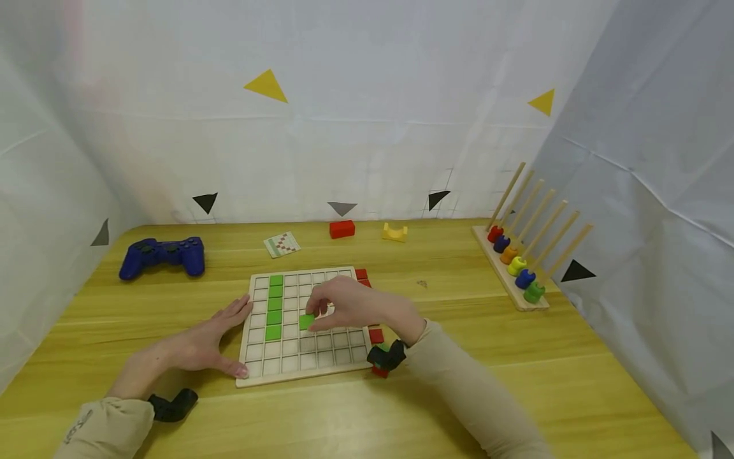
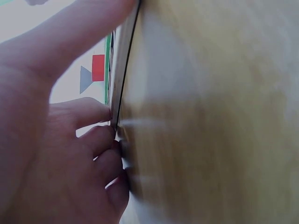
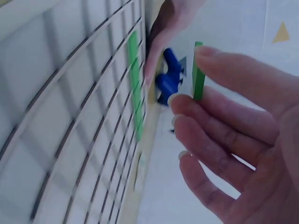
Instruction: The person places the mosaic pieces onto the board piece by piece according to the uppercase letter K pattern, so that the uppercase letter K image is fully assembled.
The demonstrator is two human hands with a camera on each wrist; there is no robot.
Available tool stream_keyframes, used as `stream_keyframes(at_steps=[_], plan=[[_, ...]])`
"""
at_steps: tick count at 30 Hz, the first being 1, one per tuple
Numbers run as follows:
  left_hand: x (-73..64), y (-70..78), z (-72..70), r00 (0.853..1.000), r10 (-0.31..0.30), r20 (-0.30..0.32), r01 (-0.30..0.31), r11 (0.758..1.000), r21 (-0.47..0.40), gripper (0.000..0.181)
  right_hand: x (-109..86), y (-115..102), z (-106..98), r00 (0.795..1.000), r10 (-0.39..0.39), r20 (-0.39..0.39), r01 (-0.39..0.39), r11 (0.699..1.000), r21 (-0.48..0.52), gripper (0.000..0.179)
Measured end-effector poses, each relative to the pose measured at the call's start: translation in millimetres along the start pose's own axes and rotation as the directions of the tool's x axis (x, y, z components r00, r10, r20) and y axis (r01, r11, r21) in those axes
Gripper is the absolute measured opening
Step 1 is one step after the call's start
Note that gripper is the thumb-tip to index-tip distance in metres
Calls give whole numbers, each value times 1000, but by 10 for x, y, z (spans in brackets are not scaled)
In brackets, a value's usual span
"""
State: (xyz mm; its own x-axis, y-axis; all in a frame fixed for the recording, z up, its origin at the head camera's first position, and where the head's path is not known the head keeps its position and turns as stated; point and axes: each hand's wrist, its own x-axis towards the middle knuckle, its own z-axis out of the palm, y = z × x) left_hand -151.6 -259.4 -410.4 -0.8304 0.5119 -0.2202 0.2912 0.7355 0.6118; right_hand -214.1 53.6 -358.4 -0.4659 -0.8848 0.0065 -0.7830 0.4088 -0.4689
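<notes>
A white grid board (image 1: 291,363) with a pale wooden frame lies on the table. Several green square tiles (image 1: 274,303) form one column near its left side. My right hand (image 1: 352,303) pinches another green tile (image 3: 198,74) between thumb and fingers; the right wrist view shows it edge-on, held off the board. My left hand (image 1: 197,344) rests at the board's left edge, thumb on the near corner and fingertips against the side, fingers spread. In the left wrist view those fingers (image 2: 100,140) touch the frame along the tabletop.
Red tiles (image 1: 376,336) lie along the board's right side, partly behind my right wrist. Beyond the board are a patterned card (image 1: 282,245), a red block (image 1: 342,229) and a yellow arched block (image 1: 395,233). A blue game controller (image 1: 163,256) sits left, a peg stand (image 1: 510,274) with coloured pieces right.
</notes>
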Motion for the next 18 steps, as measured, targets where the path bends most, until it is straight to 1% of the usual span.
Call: stream_keyframes(at_steps=[3,6,8,10,15,18], plan=[[-1,-12,2,1000,6,-4,-6,1000,4,121,139,-120,9,1000,12,8,-12,999,-34,25],[-2,-14,2,1000,1,0,-1,1000,1,121,253,-238,25,1000,16,10,-16,999,-31,26],[-4,-12,4,1000,4,2,-4,1000,-2,121,312,-294,71,1000,13,10,-12,999,-38,26],[-4,-7,6,1000,6,1,-6,1000,-7,121,363,-318,143,1000,14,21,-12,998,-59,26],[-8,6,10,1000,11,1,-11,1000,-20,120,445,-317,332,997,38,66,-27,986,-167,26],[-10,0,6,1000,12,2,-12,1000,-22,120,465,-320,390,996,44,76,-29,982,-186,25]])
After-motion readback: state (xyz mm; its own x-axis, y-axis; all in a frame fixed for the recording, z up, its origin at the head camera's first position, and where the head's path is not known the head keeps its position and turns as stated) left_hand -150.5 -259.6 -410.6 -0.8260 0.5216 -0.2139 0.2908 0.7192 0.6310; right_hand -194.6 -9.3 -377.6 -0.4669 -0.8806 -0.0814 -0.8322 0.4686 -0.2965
